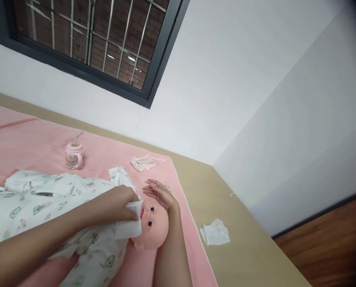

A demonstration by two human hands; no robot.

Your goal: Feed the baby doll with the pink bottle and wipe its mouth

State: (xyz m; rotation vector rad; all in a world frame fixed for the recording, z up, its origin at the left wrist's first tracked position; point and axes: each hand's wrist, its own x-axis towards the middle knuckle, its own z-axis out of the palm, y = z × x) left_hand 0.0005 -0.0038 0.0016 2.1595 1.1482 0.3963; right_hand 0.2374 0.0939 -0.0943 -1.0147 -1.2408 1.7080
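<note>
A baby doll [156,229] in a white patterned outfit lies on its back, its head toward the right. My left hand [118,203] pinches a folded white tissue [128,229] against the doll's chin, close to its mouth. Around the top of the head curves my right arm. My right hand [161,194] is open beside the far side of the head, its fingers stretched out and holding nothing. Whether the palm touches the head, I cannot tell.
A pink mat [100,149] covers much of the wooden surface [209,187]. On the mat stand a pink-handled baby bottle [74,155] and a clear plastic packet [143,162]. A crumpled white tissue [216,232] lies right of the mat. A white wall and barred window [106,40] rise behind.
</note>
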